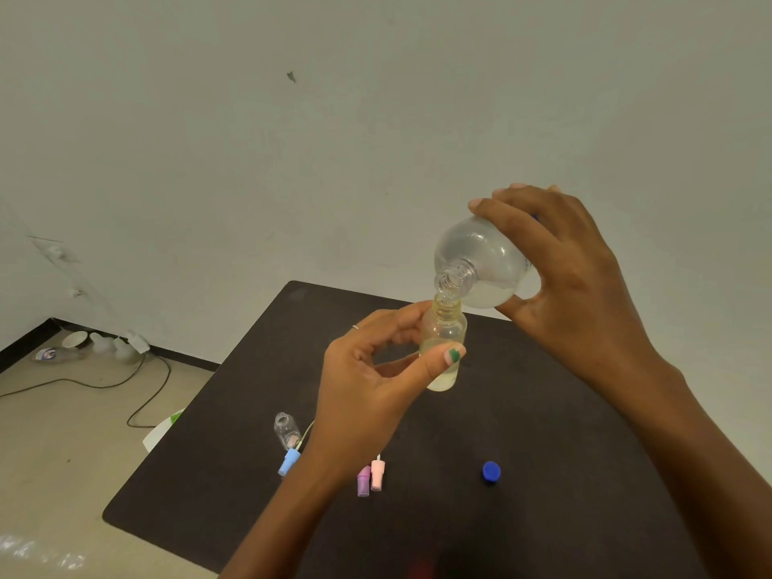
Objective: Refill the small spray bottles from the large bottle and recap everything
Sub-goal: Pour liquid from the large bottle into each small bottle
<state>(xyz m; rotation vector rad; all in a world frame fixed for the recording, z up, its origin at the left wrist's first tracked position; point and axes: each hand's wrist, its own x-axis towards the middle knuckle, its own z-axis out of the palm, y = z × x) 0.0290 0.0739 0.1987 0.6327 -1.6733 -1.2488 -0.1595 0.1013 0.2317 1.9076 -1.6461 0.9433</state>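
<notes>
Forearms: both reach in from the bottom edge over the dark tabletop [543, 411].
Left hand [367, 390]: pinches small bottle [445, 348], upright above the tabletop.
Right hand [576, 282]: wraps large bottle [480, 261], tipped, mouth at the small bottle's neck.
Progress: pouring underway; small bottle looks partly filled.
Left to do: clear empty bottle [287, 430] unfilled; blue sprayer [289, 462], purple [363, 481] and pink [377, 475] pieces, blue cap [491, 471] all off.

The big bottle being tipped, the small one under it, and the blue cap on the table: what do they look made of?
Large bottle: clear, glossy, probably thin plastic; liquid and moulded neck threads show through. Small bottle: transparent, yellowish tint, plastic or glass, cannot tell which. Blue cap: opaque, likely moulded plastic. Table: dark, matte surface.
</notes>
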